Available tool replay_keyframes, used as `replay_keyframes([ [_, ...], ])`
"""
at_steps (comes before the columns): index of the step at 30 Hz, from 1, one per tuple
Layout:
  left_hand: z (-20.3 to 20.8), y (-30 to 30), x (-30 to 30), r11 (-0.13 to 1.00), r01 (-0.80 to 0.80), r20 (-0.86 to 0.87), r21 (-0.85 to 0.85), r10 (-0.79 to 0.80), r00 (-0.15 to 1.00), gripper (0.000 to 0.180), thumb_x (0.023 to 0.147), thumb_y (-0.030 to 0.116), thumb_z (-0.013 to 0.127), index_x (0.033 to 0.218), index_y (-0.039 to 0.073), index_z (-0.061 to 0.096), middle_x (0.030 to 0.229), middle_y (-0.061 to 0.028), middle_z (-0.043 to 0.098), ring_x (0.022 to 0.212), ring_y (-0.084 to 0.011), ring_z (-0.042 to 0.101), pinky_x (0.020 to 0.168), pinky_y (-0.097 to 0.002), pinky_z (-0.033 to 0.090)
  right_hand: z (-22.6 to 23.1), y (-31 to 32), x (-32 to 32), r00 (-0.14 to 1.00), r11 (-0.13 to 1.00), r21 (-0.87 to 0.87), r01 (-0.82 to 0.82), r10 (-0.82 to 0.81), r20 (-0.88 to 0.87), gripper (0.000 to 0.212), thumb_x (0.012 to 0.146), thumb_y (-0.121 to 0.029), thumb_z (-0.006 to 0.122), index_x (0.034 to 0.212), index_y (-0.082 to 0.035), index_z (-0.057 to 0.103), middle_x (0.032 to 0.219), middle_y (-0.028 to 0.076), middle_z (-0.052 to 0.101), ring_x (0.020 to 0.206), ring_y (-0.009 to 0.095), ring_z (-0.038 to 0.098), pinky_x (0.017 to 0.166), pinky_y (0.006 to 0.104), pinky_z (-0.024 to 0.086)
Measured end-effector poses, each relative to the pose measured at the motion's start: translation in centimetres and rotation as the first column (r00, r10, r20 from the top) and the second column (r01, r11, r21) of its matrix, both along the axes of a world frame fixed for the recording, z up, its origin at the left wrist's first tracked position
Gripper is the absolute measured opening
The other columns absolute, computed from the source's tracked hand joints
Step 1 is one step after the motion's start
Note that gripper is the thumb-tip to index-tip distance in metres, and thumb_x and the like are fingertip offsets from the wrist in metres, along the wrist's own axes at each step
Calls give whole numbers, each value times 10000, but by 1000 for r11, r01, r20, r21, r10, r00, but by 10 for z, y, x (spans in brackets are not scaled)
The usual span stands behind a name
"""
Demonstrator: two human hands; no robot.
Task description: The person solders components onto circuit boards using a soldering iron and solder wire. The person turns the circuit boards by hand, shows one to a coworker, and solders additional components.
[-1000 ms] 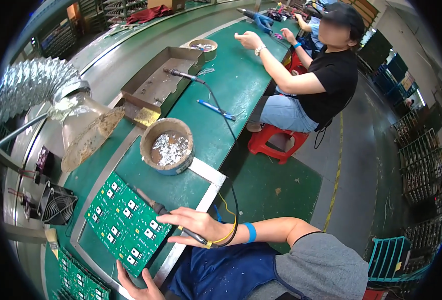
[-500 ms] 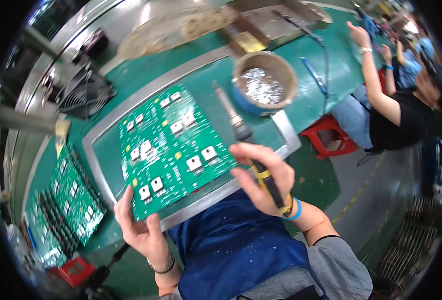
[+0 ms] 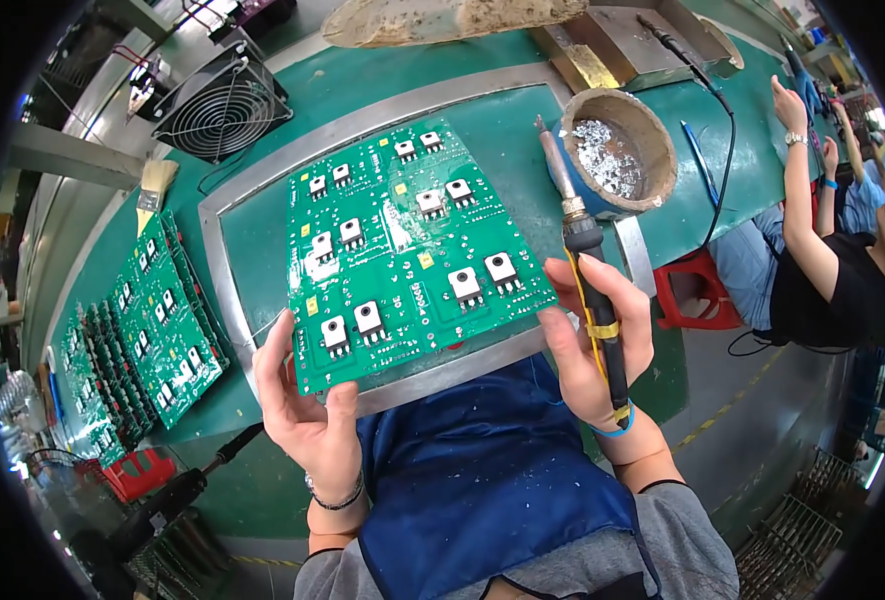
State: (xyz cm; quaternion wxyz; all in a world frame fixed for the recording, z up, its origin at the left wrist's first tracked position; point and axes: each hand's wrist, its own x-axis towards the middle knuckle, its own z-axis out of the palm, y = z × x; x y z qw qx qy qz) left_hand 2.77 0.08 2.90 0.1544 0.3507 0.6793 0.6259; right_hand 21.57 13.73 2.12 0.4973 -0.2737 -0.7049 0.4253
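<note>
A green circuit board (image 3: 392,290) with several white-and-black transistors is held over the frame on the table, its near edge toward me. My left hand (image 3: 307,410) is closed on the board's near left corner, thumb on the near edge. My right hand (image 3: 602,340) holds a soldering iron (image 3: 607,350) with a black handle and yellow tape, its tip pointing away from me beside the round pot. The thumb and fingers of that hand also touch the board's right corner. Under the board lies a metal frame (image 3: 224,280), partly hidden.
A round pot (image 3: 662,150) with silvery bits stands at the far right. A stack of boards (image 3: 167,330) leans at left, near a brush (image 3: 155,185) and a fan (image 3: 224,108). A metal tray (image 3: 652,60) lies at the back. Another person (image 3: 812,250) sits at right.
The view has turned, so the board, pot and both hands appear farther right in the picture. Both hands keep their hold on the board, and the iron stays in my right hand.
</note>
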Motion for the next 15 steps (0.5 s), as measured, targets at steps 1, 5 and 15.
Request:
replay_keyframes([
  [1,-1,-1,-1,1000,17,-1,-2,-17,1000,653,831,163,722,1356,-63,406,1291,-111,456,1099,-177,526,957,-306,422,0,-1,1,1000,1000,0,4,-4,8,510,803,77,684,1259,6,468,1106,196,627,986,248,659,843,333,542],
  [5,-4,-6,2,1000,19,12,0,-19,1000,649,809,80,703,1360,-73,394,1306,-134,468,1130,-192,521,975,-316,414,-3,-5,1,1000,1000,-16,4,-4,6,510,801,84,683,1258,5,470,1109,195,624,997,250,656,849,338,544],
  [15,-13,-16,-3,999,44,114,-1,-44,993,752,794,125,735,1409,-40,335,1237,-107,493,1076,-171,529,949,-300,423,-7,-11,4,1000,1000,-22,-5,6,29,518,803,92,676,1266,5,461,1107,194,623,1008,254,654,856,342,546],
])
